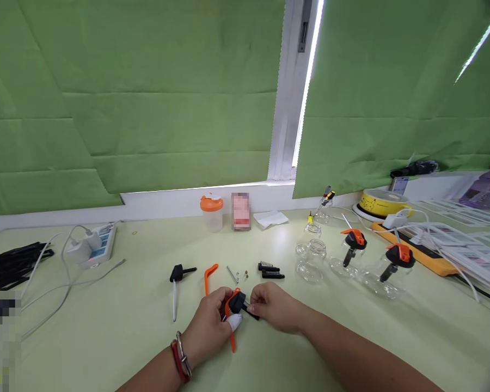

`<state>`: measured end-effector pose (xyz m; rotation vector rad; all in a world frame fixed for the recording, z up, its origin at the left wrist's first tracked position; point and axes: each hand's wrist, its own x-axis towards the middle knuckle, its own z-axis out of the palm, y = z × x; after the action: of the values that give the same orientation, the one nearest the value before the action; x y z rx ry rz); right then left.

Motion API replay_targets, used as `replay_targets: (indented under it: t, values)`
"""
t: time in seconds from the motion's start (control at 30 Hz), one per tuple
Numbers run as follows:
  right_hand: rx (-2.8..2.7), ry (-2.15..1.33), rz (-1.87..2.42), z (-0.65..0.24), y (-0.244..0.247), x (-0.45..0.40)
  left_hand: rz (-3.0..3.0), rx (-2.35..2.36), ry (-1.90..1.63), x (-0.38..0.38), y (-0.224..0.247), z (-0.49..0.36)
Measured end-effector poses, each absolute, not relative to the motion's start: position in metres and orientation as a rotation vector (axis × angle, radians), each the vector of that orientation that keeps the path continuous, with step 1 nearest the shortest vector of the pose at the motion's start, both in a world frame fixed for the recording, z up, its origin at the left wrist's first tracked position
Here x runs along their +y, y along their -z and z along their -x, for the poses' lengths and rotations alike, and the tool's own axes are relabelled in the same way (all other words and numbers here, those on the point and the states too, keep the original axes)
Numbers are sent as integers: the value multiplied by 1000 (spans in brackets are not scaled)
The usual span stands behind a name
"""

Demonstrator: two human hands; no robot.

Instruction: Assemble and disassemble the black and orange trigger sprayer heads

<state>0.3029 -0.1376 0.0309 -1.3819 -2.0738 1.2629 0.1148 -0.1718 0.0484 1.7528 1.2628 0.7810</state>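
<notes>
My left hand (210, 325), a white wrap on its thumb, is closed around a black and orange part (237, 302). An orange strip hangs below the fingers. My right hand (275, 307) pinches the black stem at the part's right side. Just beyond lie a loose orange lever (208, 277), a thin metal pin (232, 274) and tiny pieces (246, 275). Two black pieces with springs (271, 270) lie to the right of these. On the left rests another black head (179, 272) with a metal tube.
Clear glass jars (311, 261) stand at the right, with two orange and black tops (399, 255) near them. Behind are an orange-lidded cup (212, 213), a phone (241, 211) and white paper (270, 219). A power strip (102, 247) with cables lies left.
</notes>
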Motion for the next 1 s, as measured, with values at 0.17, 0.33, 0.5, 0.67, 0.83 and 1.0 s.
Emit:
replay_targets:
  t: [0.17, 0.33, 0.5, 0.67, 0.83, 1.0]
  values:
    - [-1852, -1527, 1228, -309, -30, -130, -1909, 1243, -711, -176, -54, -114]
    - [-1694, -1773, 1060, -309, -38, -131, -2040, 1022, -541, -184, -61, -115]
    - [-1773, -1777, 1016, -300, -36, -135, -2217, 869, -439, -190, -64, -115]
    - [-1573, -1373, 1133, -294, -26, -122, -2492, 732, -260, -189, -59, -111]
    - [-2096, -705, 1105, -281, -13, -120, -2605, 752, -194, -188, -52, -112]
    - [-2345, -544, 1049, -273, -6, -119, -2562, 866, -158, -187, -54, -109]
